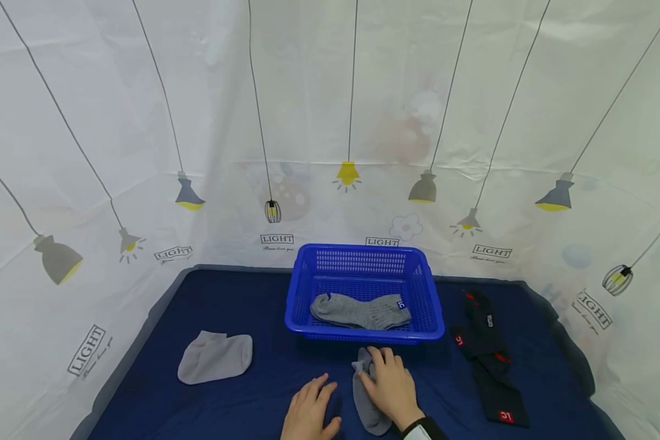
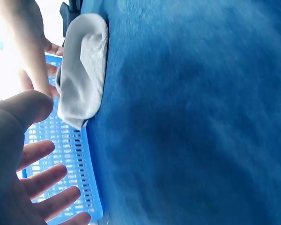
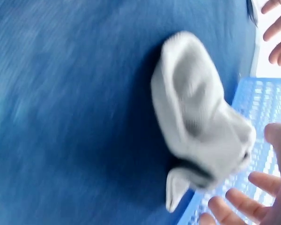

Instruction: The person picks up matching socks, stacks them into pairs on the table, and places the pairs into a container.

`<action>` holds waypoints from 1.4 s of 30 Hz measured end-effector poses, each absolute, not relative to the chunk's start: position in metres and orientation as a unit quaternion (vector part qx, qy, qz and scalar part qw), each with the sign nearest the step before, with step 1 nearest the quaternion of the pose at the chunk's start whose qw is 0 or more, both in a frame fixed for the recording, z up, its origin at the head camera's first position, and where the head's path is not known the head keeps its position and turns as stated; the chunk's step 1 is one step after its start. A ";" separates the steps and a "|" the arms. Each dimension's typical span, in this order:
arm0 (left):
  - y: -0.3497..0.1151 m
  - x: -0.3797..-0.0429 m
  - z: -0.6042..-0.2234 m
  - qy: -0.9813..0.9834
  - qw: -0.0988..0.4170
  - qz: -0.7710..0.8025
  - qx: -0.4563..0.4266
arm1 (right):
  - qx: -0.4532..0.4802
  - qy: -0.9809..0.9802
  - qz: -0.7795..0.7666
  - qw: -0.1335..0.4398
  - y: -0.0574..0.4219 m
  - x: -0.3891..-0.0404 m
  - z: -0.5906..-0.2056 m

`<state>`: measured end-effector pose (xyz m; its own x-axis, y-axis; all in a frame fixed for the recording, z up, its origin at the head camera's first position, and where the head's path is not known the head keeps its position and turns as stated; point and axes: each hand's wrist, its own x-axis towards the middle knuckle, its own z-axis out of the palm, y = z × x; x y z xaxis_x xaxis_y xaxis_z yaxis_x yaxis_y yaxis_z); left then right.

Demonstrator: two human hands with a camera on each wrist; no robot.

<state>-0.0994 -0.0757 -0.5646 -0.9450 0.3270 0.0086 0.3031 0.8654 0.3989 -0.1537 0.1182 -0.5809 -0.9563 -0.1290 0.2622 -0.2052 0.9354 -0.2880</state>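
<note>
A grey sock [image 1: 367,408] lies lengthwise on the dark blue cloth, in front of the basket. My right hand [image 1: 394,385] is over its right side, with thumb and fingers spread. In the right wrist view the sock [image 3: 201,117] looks bunched and slightly blurred, its fingers [image 3: 246,204] apart from it. To the left of the sock, my left hand [image 1: 307,410] hovers with loosely spread fingers and holds nothing. The left wrist view shows its fingers [image 2: 51,180] extended, and the sock [image 2: 82,65] beyond the thumb.
A blue plastic basket [image 1: 293,311] stands behind the hands, with grey socks [image 1: 357,310] inside. Light grey socks [image 1: 216,360] lie at the left. Black socks [image 1: 489,348] with red marks are at the right. A printed white curtain [image 1: 319,122] surrounds the table.
</note>
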 end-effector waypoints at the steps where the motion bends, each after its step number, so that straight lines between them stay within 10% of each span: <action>1: -0.073 -0.100 -0.565 0.965 0.031 0.201 0.164 | 0.083 -0.977 0.161 0.116 0.122 -0.153 -0.580; 30: -0.009 -0.104 -0.594 0.967 0.055 0.122 0.218 | 0.132 -0.979 0.128 0.087 0.168 -0.134 -0.600; 42: -0.003 -0.110 -0.603 0.969 -0.017 0.077 0.234 | 0.169 -0.977 0.114 0.060 0.158 -0.138 -0.601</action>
